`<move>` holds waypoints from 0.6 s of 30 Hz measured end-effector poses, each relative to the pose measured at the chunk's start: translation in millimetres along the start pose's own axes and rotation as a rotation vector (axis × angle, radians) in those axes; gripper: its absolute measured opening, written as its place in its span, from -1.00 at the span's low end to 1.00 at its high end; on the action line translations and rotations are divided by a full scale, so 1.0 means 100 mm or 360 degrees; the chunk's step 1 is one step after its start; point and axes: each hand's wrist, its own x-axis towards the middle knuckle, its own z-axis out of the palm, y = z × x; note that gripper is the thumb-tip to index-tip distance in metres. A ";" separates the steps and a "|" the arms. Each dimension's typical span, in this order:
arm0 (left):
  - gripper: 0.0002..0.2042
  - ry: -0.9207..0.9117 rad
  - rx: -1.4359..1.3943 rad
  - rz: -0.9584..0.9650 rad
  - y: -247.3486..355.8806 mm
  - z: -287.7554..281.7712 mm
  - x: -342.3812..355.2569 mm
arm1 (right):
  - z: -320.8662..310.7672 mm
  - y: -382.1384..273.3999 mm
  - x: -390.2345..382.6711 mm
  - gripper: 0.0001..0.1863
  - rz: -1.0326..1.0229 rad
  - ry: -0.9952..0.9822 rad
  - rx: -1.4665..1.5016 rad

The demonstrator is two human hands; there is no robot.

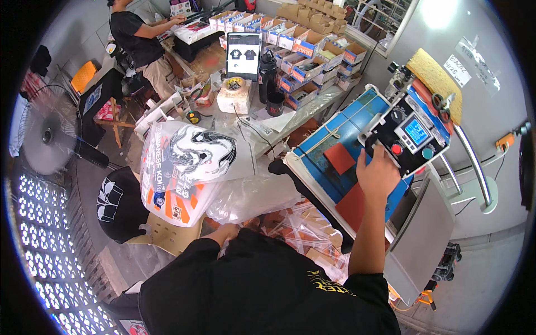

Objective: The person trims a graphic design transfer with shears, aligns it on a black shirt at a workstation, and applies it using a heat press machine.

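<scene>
My right hand [378,172] reaches up to the black control panel [412,135] of a blue heat press [340,146], fingers touching its lower left edge near a red button. My left hand [226,230] is low by my chest, mostly hidden by my black shirt, resting at the edge of clear plastic bags [251,196]. Whether it grips the plastic I cannot tell. A bagged printed sheet with a black-and-white fish design and orange parts [187,167] lies left of the press. Red pads [339,158] lie on the press bed.
A tablet [243,54] stands on the cluttered table beside a black bottle [267,75] and mug. Rows of small cardboard boxes [304,53] fill the back. Another person [137,42] works at the far left. A fan [47,137] and a black cap [118,204] are at left.
</scene>
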 end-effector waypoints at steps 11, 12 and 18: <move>-0.69 -0.0232 -0.0111 0.0618 0.54 -0.99 0.77 | 0.11 -0.15 0.09 -0.71 0.0009 0.0163 -0.0236; -0.70 -0.0214 -0.0226 0.0684 0.71 -1.22 0.67 | 0.11 -0.17 0.08 -0.72 0.0031 0.0154 -0.0251; -0.81 0.0064 -0.1192 0.0754 0.94 -3.13 0.60 | 0.19 -0.19 0.09 -0.73 0.0078 0.0222 -0.0366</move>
